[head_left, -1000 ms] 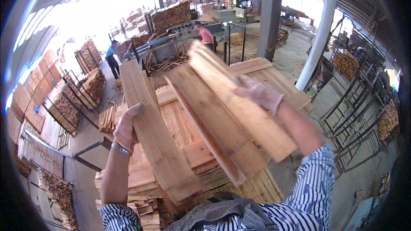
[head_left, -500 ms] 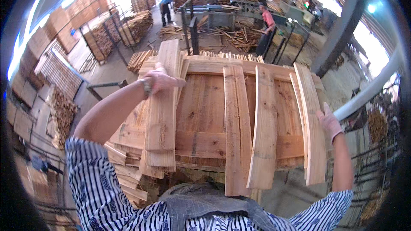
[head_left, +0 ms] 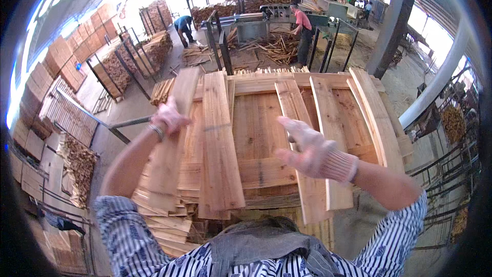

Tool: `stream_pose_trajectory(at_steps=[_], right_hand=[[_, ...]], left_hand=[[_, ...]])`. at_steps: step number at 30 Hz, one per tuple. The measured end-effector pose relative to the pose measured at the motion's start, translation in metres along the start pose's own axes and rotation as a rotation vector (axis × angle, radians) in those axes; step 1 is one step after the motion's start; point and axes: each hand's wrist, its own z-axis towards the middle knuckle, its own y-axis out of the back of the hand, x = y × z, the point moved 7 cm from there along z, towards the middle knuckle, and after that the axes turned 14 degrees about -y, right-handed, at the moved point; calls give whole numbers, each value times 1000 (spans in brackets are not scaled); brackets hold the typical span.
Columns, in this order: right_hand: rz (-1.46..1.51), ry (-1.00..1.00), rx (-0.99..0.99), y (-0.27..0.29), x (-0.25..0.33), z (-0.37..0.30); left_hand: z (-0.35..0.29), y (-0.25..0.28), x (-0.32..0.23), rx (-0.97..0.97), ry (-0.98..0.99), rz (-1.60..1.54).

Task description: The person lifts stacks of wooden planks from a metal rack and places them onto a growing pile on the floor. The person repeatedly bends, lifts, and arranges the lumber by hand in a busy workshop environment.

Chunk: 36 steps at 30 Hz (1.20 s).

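My left hand [head_left: 170, 117], in a pale glove, is closed around a wooden board [head_left: 171, 161] at the left end of the stack. That board is slightly blurred and slants outward. Just right of it lie overlapping boards [head_left: 219, 149]. My gloved right hand [head_left: 320, 154] hovers over the middle with its fingers apart and nothing in them. Beneath and beside it are a narrow board [head_left: 293, 100] and a slightly curved board [head_left: 324, 95]. Farther right rests a long board [head_left: 376, 115] along another strip. All lie across a layer of wider reddish planks [head_left: 256, 138].
Below left are stacked board ends [head_left: 166, 228]. Black metal posts [head_left: 218, 46] stand beyond the stack. A person in blue [head_left: 184, 28] bends down at the far left; a person in a pink top [head_left: 302, 25] stands by scrap wood [head_left: 271, 48]. A grey pillar [head_left: 394, 25] rises at right.
My left hand has shifted left with a board, apart from the overlapping ones. My right hand has left the right-hand boards and swung in over the middle. The view has shifted slightly.
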Motion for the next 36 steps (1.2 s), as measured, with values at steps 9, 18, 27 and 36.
stream_pose_trajectory(at_steps=[9, 18, 27, 36], right_hand=[[-103, -579, 59, -157, 50, 152], [-213, -674, 67, -153, 61, 156], [-226, -339, 192, -187, 73, 190], [-522, -555, 56, -145, 54, 183]], left_hand=[[-12, -32, -15, -216, -37, -339], [-32, 8, 64, -214, -36, -318], [-41, -56, 101, -102, -94, -405], [-61, -22, 37, -134, 97, -652]])
